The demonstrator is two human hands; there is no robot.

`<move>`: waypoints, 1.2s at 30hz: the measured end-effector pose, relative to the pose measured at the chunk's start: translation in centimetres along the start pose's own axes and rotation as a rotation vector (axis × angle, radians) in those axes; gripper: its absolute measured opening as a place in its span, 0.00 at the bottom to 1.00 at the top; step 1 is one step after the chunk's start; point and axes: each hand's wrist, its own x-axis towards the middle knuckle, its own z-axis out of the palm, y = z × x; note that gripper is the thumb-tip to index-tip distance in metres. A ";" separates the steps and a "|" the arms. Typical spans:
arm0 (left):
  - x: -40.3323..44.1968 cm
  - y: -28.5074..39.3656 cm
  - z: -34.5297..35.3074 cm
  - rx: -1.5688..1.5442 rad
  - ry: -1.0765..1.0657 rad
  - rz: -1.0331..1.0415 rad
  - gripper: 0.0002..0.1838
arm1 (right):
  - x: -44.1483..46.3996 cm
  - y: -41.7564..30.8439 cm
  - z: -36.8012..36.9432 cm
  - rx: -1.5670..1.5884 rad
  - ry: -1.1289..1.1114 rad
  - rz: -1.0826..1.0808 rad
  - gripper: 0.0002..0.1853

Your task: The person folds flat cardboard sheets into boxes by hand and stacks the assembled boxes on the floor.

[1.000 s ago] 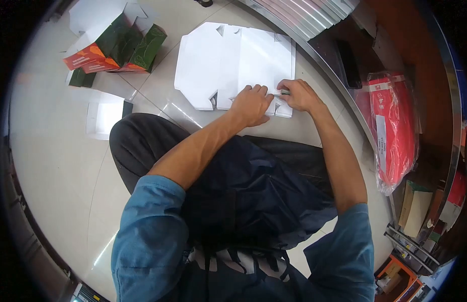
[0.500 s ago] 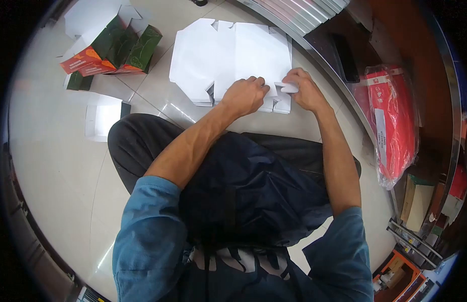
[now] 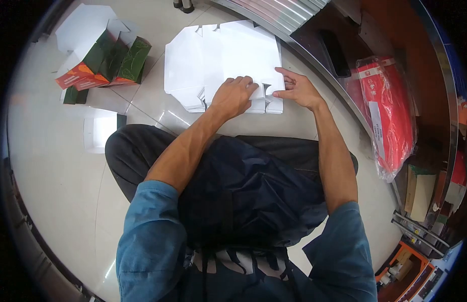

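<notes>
A stack of flat white die-cut cardboard box blanks lies on the floor in front of my crossed legs, with notches along its near edge. My left hand is closed at the near edge of the top blank, its fingers curled over the cardboard. At the right edge, my right hand has its thumb and fingers apart, the thumb near a notched flap and the index finger by the blank's side. Part of the near edge is hidden under my left hand.
Folded green-and-orange boxes with white insides stand at the upper left. Nearer me is an open white box. On the right, a metal-edged shelf holds a dark phone-like object and a red plastic-wrapped pack.
My right fingers have spread and let go of the small white flap they held. My left hand stays on the near edge. The whole view has shifted slightly.
</notes>
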 end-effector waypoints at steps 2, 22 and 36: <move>-0.1 -0.1 0.1 0.004 0.022 0.015 0.24 | 0.1 0.1 0.0 -0.004 0.004 0.011 0.45; 0.3 -8.2 -2.8 0.460 0.333 -0.824 0.28 | 2.0 2.0 2.5 0.384 0.258 0.188 0.17; -3.1 -13.0 -2.1 0.025 0.314 -1.110 0.34 | 4.7 5.7 3.0 0.457 0.405 0.241 0.15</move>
